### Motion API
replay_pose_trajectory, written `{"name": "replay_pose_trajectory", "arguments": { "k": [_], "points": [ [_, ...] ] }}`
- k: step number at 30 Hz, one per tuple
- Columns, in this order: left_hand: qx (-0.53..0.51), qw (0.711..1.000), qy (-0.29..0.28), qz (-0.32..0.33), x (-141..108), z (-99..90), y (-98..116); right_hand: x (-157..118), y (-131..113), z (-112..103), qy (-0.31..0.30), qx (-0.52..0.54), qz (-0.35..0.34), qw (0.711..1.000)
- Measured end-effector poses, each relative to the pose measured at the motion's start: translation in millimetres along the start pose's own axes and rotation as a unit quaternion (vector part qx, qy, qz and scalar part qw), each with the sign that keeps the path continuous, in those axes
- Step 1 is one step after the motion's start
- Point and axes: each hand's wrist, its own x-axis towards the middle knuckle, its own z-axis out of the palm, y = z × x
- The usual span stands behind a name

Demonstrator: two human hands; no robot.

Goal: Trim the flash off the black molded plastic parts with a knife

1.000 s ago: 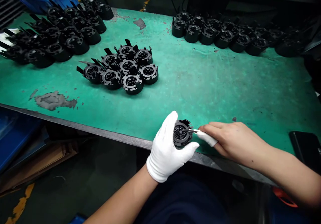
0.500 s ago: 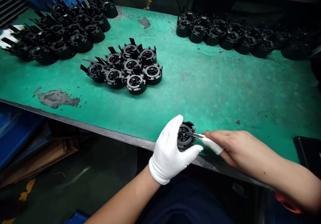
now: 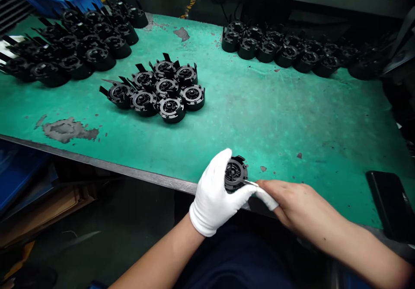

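Note:
Near the front edge of the green table [image 3: 259, 120], my left hand [image 3: 218, 194] in a white glove is wrapped round a round black part [image 3: 234, 173] with ribs and rings on its face. My right hand [image 3: 292, 196], bare but for a white cover on the thumb, pinches a thin metal blade [image 3: 249, 182]. The blade's tip lies over the lower right of the part's face, beside my left thumb. My right thumb is close to the left thumb's tip.
Several similar black parts [image 3: 167, 87] stand mid-table. More fill the back left [image 3: 99, 56] and line the back right [image 3: 287, 55]. A blue basket [image 3: 58, 4] is at the upper left, a black phone [image 3: 391, 204] at the right edge. Cardboard [image 3: 48, 213] lies below the table.
My right hand has moved the blade from the centre of the part's face down towards its lower right rim. The view has shifted slightly, showing more of the phone.

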Motion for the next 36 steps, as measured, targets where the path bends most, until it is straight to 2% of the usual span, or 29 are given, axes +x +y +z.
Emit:
{"name": "replay_pose_trajectory", "arguments": {
  "k": [3, 6, 9, 11, 12, 14, 16, 18, 20, 23, 25, 28, 36],
  "points": [
    [-0.004, 1.0, 0.006, -0.005, 2, 1.8, -3, -2, -3, -4, 0.014, 0.058, 0.004, 0.998],
    [-0.014, 0.999, 0.015, -0.031, 0, 5.8, 2, 2, -9, 0, 0.065, 0.166, 0.057, 0.982],
    [-0.01, 0.996, 0.008, -0.088, -16, 7.9, 19, 15, -21, 18, 0.131, 0.307, 0.129, 0.934],
    [0.006, 0.993, -0.028, -0.117, -33, 5.9, 33, 26, -24, 30, 0.174, 0.358, 0.163, 0.903],
    [0.014, 0.991, -0.051, -0.121, -41, 3.6, 40, 30, -23, 32, 0.192, 0.36, 0.172, 0.897],
    [0.02, 0.989, -0.082, -0.123, -52, -2.4, 48, 33, -14, 27, 0.205, 0.325, 0.152, 0.911],
    [0.014, 0.989, -0.076, -0.126, -49, -8.1, 46, 27, -2, 14, 0.187, 0.257, 0.096, 0.943],
    [-0.001, 0.99, -0.062, -0.127, -34, -10.9, 36, 16, 10, -1, 0.151, 0.178, 0.043, 0.971],
    [-0.023, 0.99, -0.074, -0.117, -14, -10.7, 22, 7, 16, -10, 0.1, 0.098, 0.02, 0.99],
    [-0.042, 0.989, -0.102, -0.095, 9, -8.5, 7, 4, 19, -14, 0.04, -0.005, 0.026, 0.999],
    [-0.045, 0.99, -0.111, -0.079, 16, -7.8, 4, 4, 18, -12, 0.032, -0.048, 0.036, 0.998],
    [-0.048, 0.991, -0.11, -0.065, 16, -8.0, 4, 1, 15, -7, 0.03, -0.055, 0.041, 0.997],
    [-0.054, 0.992, -0.09, -0.069, 12, -5.9, 5, -16, -6, 8, 0.002, 0.05, 0.087, 0.995]
  ]
}}
